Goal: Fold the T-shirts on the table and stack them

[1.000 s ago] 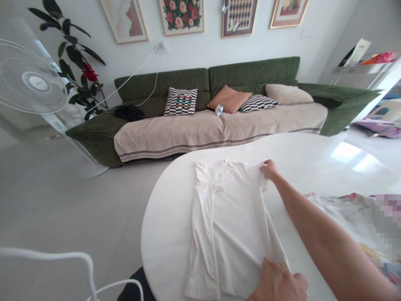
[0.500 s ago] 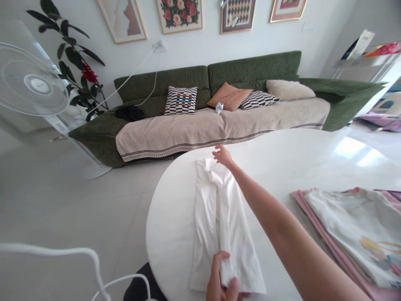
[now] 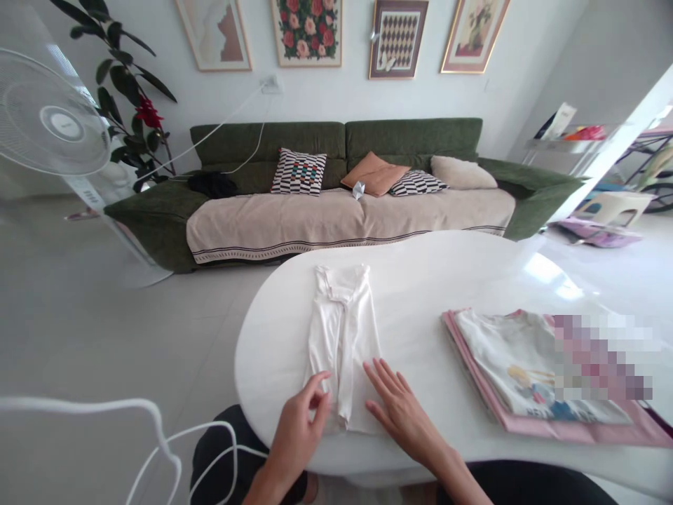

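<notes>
A white shirt, folded lengthwise into a narrow strip, lies on the white oval table with its collar end away from me. My left hand rests at the strip's near left corner, fingers curled onto the cloth. My right hand lies flat with fingers spread on the near right part of the shirt.
A stack of folded garments, printed shirt over pink cloth, sits on the table's right. A green sofa with cushions stands behind. A white fan and plant are at the left; a white wire chair back is by my left side.
The shirt's right side was folded over, making a narrow strip. My right hand came back from the collar to the near end. My left hand let go of the hem.
</notes>
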A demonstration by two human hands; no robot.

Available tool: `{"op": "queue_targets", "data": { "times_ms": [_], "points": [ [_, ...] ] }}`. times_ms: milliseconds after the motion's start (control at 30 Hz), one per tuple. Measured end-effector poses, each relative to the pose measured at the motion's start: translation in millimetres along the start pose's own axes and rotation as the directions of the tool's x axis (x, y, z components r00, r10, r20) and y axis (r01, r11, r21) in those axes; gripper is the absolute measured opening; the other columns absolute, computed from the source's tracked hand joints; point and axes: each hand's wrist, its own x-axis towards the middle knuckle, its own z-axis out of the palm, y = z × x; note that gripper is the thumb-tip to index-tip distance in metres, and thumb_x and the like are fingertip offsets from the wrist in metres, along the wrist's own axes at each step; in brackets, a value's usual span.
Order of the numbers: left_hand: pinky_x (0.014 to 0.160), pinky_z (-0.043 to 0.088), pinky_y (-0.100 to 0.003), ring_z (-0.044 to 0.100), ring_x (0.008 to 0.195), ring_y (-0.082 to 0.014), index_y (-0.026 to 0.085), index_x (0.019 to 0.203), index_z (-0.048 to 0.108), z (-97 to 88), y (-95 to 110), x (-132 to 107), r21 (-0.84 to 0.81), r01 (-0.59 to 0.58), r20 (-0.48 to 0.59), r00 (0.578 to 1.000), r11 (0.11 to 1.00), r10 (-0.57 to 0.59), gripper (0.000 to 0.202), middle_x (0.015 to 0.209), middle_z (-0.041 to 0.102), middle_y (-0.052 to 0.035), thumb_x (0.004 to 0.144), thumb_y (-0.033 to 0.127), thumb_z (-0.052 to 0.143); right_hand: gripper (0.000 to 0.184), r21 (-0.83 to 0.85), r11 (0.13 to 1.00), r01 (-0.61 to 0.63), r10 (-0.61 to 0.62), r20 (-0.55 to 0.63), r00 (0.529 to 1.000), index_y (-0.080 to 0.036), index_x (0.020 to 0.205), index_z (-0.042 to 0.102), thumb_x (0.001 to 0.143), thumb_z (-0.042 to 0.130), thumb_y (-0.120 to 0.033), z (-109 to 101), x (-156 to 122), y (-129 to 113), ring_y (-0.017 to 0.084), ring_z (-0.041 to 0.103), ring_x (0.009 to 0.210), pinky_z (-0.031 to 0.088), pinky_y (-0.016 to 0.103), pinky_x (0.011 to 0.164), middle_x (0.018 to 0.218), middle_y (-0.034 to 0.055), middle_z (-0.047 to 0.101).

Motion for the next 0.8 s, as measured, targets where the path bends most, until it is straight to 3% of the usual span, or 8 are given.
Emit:
{"op": "queue_targets", "data": {
  "times_ms": [33, 100, 233, 367, 467, 567, 667, 800],
  "points": [
    [0.085, 0.045, -0.033, 0.059, 0.094, -0.0201, 0.021, 0.122, 0.047, -6.8, -1.6, 0.1, 0.166, -0.11, -0.053, 0.991, 0.98, 0.12, 0.043, 0.096, 0.063, -0.0084, 0.086, 0.043, 0.039, 0.06, -0.001, 1.0, 0.003, -0.003, -0.022, 1.0, -0.027, 0.14, 0.012, 0.087, 0.034, -0.044, -4.5, -5.9, -1.9, 0.021, 0.013, 0.133, 0.019, 0.045, 0.105, 0.145, 0.004, 0.019],
    [0.098, 0.034, -0.041, 0.046, 0.115, -0.0232, 0.023, 0.122, 0.048, -13.6, -10.9, -2.1, 0.449, -0.24, -0.024, 0.96, 0.861, 0.28, 0.042, 0.12, 0.054, -0.0093, 0.085, 0.04, 0.042, 0.069, 0.002, 0.999, 0.046, -0.046, -0.025, 0.999, -0.025, 0.141, 0.01, 0.083, 0.041, -0.047, -10.8, -15.3, -4.8, 0.021, 0.014, 0.133, 0.019, 0.044, 0.106, 0.144, 0.0052, 0.02],
    [0.101, 0.024, -0.052, 0.027, 0.128, -0.0279, 0.022, 0.136, 0.029, -2.7, -33.6, -20.7, 0.7, -0.327, 0.172, 0.94, 0.636, 0.294, 0.059, 0.14, 0.032, -0.011, 0.084, 0.048, 0.041, 0.075, -0.046, 0.991, 0.125, -0.123, 0.043, 0.991, -0.02, 0.14, 0.015, 0.079, 0.046, -0.05, -2.4, -32.8, -6.7, 0.023, 0.02, 0.131, 0.023, 0.045, 0.104, 0.141, 0.0091, 0.028],
    [0.1, 0.024, -0.054, 0.019, 0.13, -0.0324, 0.022, 0.139, 0.02, 12.3, -35.1, -53.2, 0.704, -0.376, 0.269, 0.926, 0.602, 0.263, 0.08, 0.144, 0.022, -0.0128, 0.073, 0.05, 0.056, 0.064, -0.212, 0.955, 0.206, -0.219, -0.039, 0.975, -0.021, 0.137, 0.029, 0.08, 0.051, -0.039, 11.5, -59.1, 0.8, 0.026, 0.029, 0.127, 0.021, 0.051, 0.103, 0.137, 0.0107, 0.037],
    [0.101, 0.03, -0.044, 0.029, 0.127, -0.0242, 0.025, 0.136, 0.028, 15.4, -26.8, -75.0, 0.661, -0.416, 0.292, 0.909, 0.624, 0.296, 0.064, 0.139, 0.034, -0.0075, 0.077, 0.017, 0.052, 0.051, -0.319, 0.907, 0.274, -0.327, -0.124, 0.937, -0.022, 0.132, 0.037, 0.083, 0.045, -0.016, 8.7, -86.8, 9.9, 0.021, 0.04, 0.121, 0.024, 0.046, 0.103, 0.127, 0.0089, 0.049],
    [0.099, 0.036, -0.034, 0.043, 0.115, -0.0155, 0.027, 0.129, 0.041, 16.7, -13.5, -89.9, 0.594, -0.479, 0.337, 0.877, 0.646, 0.341, 0.063, 0.125, 0.051, -0.0023, 0.074, -0.004, 0.034, 0.04, -0.313, 0.895, 0.318, -0.392, -0.212, 0.895, -0.021, 0.124, 0.047, 0.086, 0.038, -0.012, -5.2, -112.8, 13.1, 0.016, 0.052, 0.107, 0.025, 0.041, 0.103, 0.112, 0.0068, 0.061],
    [0.101, 0.033, -0.039, 0.042, 0.117, -0.0176, 0.029, 0.13, 0.038, 20.7, 3.8, -102.7, 0.552, -0.506, 0.392, 0.859, 0.663, 0.33, 0.07, 0.126, 0.052, -0.0009, 0.069, -0.005, 0.035, 0.033, -0.282, 0.899, 0.336, -0.405, -0.243, 0.881, -0.021, 0.118, 0.051, 0.087, 0.038, -0.016, -23.1, -135.1, 6.4, 0.015, 0.057, 0.1, 0.028, 0.038, 0.101, 0.105, 0.0053, 0.064],
    [0.102, 0.024, -0.051, 0.03, 0.127, -0.0276, 0.03, 0.124, 0.047, 19.7, 24.3, -125.1, 0.461, -0.522, 0.543, 0.806, 0.718, 0.238, 0.061, 0.138, 0.037, -0.0035, 0.069, 0.002, 0.045, 0.025, -0.179, 0.896, 0.407, -0.429, -0.108, 0.897, -0.025, 0.108, 0.056, 0.086, 0.044, -0.023, -46.4, -165.9, -11.6, 0.014, 0.062, 0.086, 0.041, 0.027, 0.085, 0.092, 0.0018, 0.068]
  ]
}}
